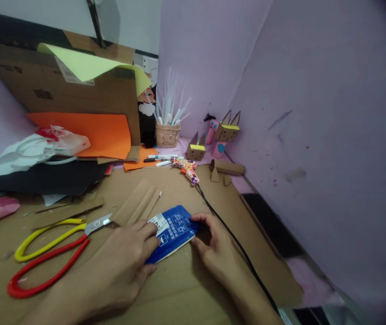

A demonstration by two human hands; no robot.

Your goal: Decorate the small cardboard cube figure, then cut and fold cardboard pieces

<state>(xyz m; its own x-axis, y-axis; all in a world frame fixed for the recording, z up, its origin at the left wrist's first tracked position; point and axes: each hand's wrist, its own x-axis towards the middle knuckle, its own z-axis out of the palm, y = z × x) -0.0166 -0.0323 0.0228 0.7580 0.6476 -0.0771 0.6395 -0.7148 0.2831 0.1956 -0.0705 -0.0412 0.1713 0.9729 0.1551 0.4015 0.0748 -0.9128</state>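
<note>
A flat blue packet [175, 230] with white print and a white label is held low over the cardboard-covered tabletop. My left hand [128, 257] grips its left end, fingers curled over the label and thumb at the near side. At the right corner, my right hand [215, 248] pinches the packet between thumb and fingers. Scissors [98, 223] with one yellow and one red handle lie left of my left hand. Behind the packet rest folded cardboard strips [138, 203]. A flower-patterned glue gun [189, 171] lies farther back, its black cord [233, 234] running past my right hand.
Markers [160, 159] lie beside a woven pen basket [168, 135] at the back. Small cardboard animal figures [196, 151] and a cardboard roll [228, 168] stand near the right wall. A dark phone-like slab [270, 225] lies at right. Black paper [44, 178] and an orange sheet [108, 133] occupy the left.
</note>
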